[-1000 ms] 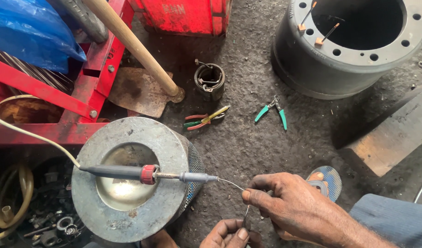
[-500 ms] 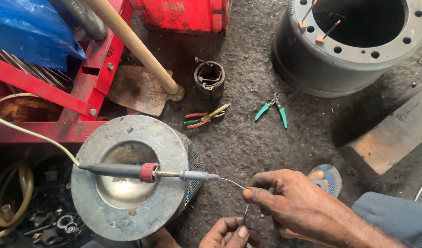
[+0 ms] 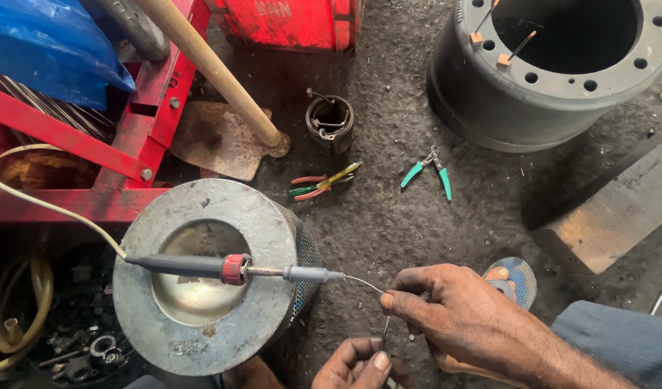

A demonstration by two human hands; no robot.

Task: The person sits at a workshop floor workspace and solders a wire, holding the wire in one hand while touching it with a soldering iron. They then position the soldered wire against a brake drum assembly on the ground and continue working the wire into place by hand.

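Observation:
A soldering iron (image 3: 223, 268) with a dark handle and a red collar lies across the top of a round grey metal canister (image 3: 201, 338), its tip pointing right. From the tip a thin silvery wire (image 3: 363, 283) runs to my right hand (image 3: 460, 317), whose thumb and forefinger pinch it. Just below, my left hand (image 3: 356, 364) comes in from the bottom edge, with its fingers closed on a thin dark metal piece (image 3: 385, 333) that stands up towards the right hand. A white cord (image 3: 50, 209) leads off the iron to the left.
On the gritty floor lie green-handled pliers (image 3: 428, 173), red-handled pliers (image 3: 320, 186) and a small wound coil part (image 3: 329, 122). A big dark brake drum (image 3: 547, 94) stands top right. At the left are a red steel frame (image 3: 71, 137), a wooden handle (image 3: 215, 72) and a blue plastic bag (image 3: 42, 43).
Both hands stay at the iron's tip with the wire. My left hand has shifted slightly under the right one. The iron has not moved.

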